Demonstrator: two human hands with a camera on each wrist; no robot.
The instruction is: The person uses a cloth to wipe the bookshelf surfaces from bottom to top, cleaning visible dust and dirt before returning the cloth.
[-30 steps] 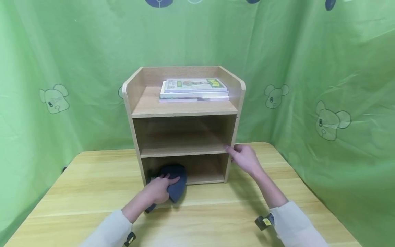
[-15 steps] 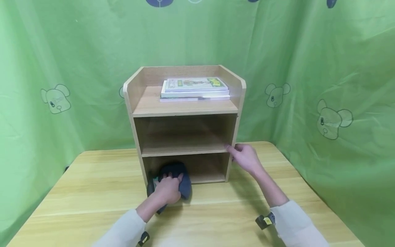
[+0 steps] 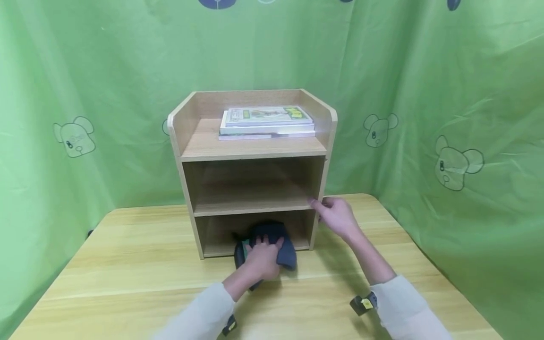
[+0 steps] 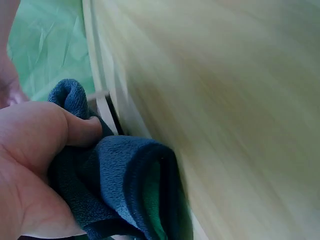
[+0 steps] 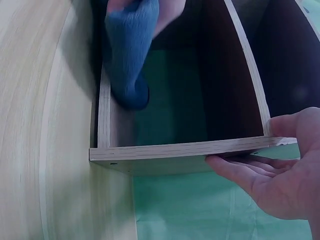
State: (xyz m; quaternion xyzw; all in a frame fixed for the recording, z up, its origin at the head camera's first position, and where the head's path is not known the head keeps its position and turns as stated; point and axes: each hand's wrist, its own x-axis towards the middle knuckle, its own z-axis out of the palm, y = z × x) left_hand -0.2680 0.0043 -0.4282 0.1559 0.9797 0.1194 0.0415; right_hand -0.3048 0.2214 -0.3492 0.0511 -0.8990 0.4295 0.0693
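Left hand [image 3: 264,262] grips a bunched dark blue cloth [image 3: 274,232], thumb bent over it (some finger contact is hidden). The cloth sits at the front edge of the shelf unit's [image 3: 255,155] lowest compartment [image 3: 216,238]. Right hand [image 3: 338,218] pinches the right side panel [image 5: 165,151], thumb at the middle board [image 3: 250,208], fingers outside.

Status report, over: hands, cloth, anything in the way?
Left hand gripping dark-blue terry cloth at bottom shelf's front edge. Right hand holding wooden bookcase, right side. No obstruction seen; books on top.
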